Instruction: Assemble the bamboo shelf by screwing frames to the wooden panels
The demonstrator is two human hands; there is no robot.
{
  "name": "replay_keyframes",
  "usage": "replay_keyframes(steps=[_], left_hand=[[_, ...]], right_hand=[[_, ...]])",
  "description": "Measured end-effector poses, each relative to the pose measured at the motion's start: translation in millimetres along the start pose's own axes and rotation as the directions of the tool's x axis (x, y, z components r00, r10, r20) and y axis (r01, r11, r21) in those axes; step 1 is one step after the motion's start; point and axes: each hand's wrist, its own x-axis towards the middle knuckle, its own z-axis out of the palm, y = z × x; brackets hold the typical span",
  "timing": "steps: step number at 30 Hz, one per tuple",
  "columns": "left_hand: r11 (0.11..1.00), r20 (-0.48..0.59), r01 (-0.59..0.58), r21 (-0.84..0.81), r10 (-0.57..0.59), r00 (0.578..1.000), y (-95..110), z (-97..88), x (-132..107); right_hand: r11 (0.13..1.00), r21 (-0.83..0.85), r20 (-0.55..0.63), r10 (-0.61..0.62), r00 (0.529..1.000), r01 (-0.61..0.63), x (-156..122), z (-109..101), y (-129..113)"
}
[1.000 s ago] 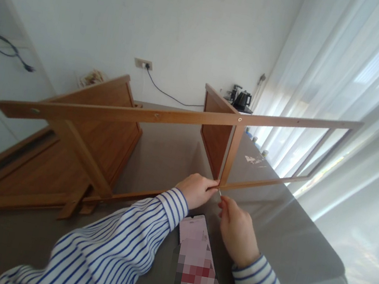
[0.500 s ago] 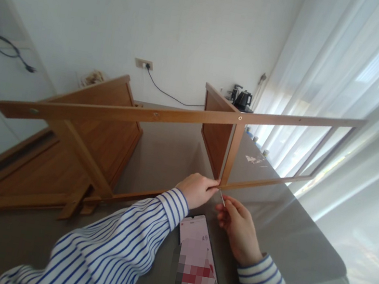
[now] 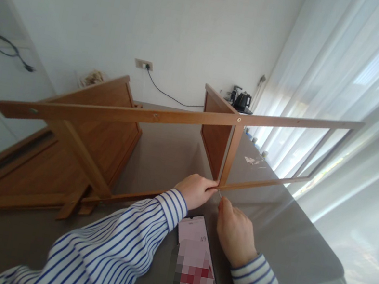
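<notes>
A long wooden frame stands on its side on the grey table, joined to wooden panels behind it. My left hand grips its lower rail, fingers pressed together at the corner where the upright post meets the rail. Just right of it, my right hand is closed around a thin metal rod, which looks like a hex key. The rod's tip points up to the corner joint; my fingers hide most of it. Whether the tip sits in a bolt is too small to tell.
A phone with a lit screen lies on the grey table below my hands. A large wooden panel leans at left. Small scraps lie toward the back right. A black kettle stands behind, near white curtains.
My right hand has turned and closed further, its knuckles now upward, and less of the rod shows. My left hand stays at the corner of the frame.
</notes>
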Motion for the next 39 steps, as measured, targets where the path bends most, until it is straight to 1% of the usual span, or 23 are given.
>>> replay_keyframes(steps=[1, 2, 3, 4, 5, 6, 7, 8, 9, 10, 13, 15, 16, 22, 24, 26, 29, 30, 31, 33, 35, 37, 39], left_hand=[[1.000, -0.001, 0.006, -0.003, -0.006, 1.000, 0, -0.2, 0], [1.000, -0.001, 0.016, -0.006, -0.016, 1.000, 1, -0.6, 0], [1.000, 0.000, 0.027, -0.009, -0.027, 1.000, 1, -1.0, 0], [0.999, 0.001, 0.038, -0.011, -0.038, 0.999, 2, -1.4, 0], [0.999, 0.004, 0.047, -0.012, -0.047, 0.999, 2, -1.8, 0], [0.999, 0.007, 0.053, -0.012, -0.053, 0.999, 3, -2.1, 0], [0.998, 0.009, 0.055, -0.012, -0.055, 0.998, 3, -2.4, 0], [0.999, 0.011, 0.053, -0.012, -0.053, 0.999, 3, -2.5, 0], [0.999, 0.012, 0.049, -0.011, -0.048, 0.999, 2, -2.5, 0], [0.999, 0.012, 0.042, -0.011, -0.042, 0.999, 2, -2.3, 0], [1.000, 0.012, 0.023, -0.008, -0.023, 1.000, 0, -1.0, 0], [1.000, 0.011, 0.010, -0.005, -0.010, 1.000, -1, 0.2, 0], [1.000, 0.010, 0.006, -0.002, -0.006, 1.000, -1, 0.7, 0], [0.999, 0.017, 0.039, -0.010, -0.038, 0.999, 1, -0.2, -1], [0.998, 0.019, 0.056, -0.020, -0.055, 0.998, 2, -1.5, -1], [0.998, 0.019, 0.064, -0.025, -0.064, 0.998, 3, -2.2, -1], [0.998, 0.021, 0.060, -0.023, -0.059, 0.998, 3, -2.0, -1], [0.998, 0.019, 0.055, -0.023, -0.054, 0.998, 3, -1.7, -1], [0.998, 0.017, 0.050, -0.023, -0.050, 0.999, 3, -1.4, -1], [0.999, 0.012, 0.043, -0.024, -0.043, 0.999, 2, -0.9, -1], [0.999, 0.009, 0.037, -0.024, -0.037, 0.999, 2, -0.7, -1], [0.999, 0.007, 0.038, -0.024, -0.038, 0.999, 2, -0.9, -1], [0.999, 0.007, 0.046, -0.023, -0.046, 0.999, 2, -1.2, -1]], right_hand=[[0.994, 0.091, 0.011, 0.059, 0.998, -0.060, 1, 1, -2], [0.966, 0.223, 0.031, 0.127, 0.991, -0.131, 3, 2, -5], [0.899, 0.382, 0.068, 0.202, 0.977, -0.212, 5, 3, -7], [0.777, 0.553, 0.132, 0.275, 0.952, -0.301, 7, 4, -10], [0.587, 0.709, 0.228, 0.332, 0.915, -0.390, 9, 5, -12], [0.358, 0.811, 0.338, 0.358, 0.870, -0.462, 11, 5, -14], [0.137, 0.851, 0.437, 0.353, 0.828, -0.507, 12, 4, -15], [-0.034, 0.849, 0.507, 0.330, 0.796, -0.527, 14, 4, -16], [-0.142, 0.836, 0.547, 0.309, 0.778, -0.531, 14, 4, -16], [-0.195, 0.826, 0.563, 0.297, 0.771, -0.528, 14, 4, -16], [-0.216, 0.828, 0.560, 0.301, 0.772, -0.517, 13, 5, -16], [-0.189, 0.842, 0.540, 0.313, 0.781, -0.506, 12, 6, -16], [-0.151, 0.853, 0.520, 0.323, 0.791, -0.499, 11, 6, -17], [0.176, 0.878, 0.360, 0.370, 0.856, -0.445, 6, 9, -11], [0.313, 0.849, 0.313, 0.352, 0.882, -0.426, 2, 10, -6], [0.484, 0.791, 0.246, 0.307, 0.919, -0.374, -2, 8, -2], [0.778, 0.601, 0.056, 0.185, 0.981, -0.181, -8, 3, 2], [0.854, 0.510, -0.007, 0.122, 0.993, -0.101, -9, 1, 3], [0.908, 0.418, -0.058, 0.053, 0.997, -0.024, -9, -1, 3], [0.956, 0.275, -0.107, -0.076, 0.991, 0.103, -9, -3, 3], [0.964, 0.205, -0.124, -0.144, 0.982, 0.168, -7, -4, 4], [0.965, 0.213, -0.135, -0.128, 0.983, 0.155, -5, -3, 5], [0.947, 0.311, -0.131, -0.037, 0.991, 0.077, -3, -1, 6]])
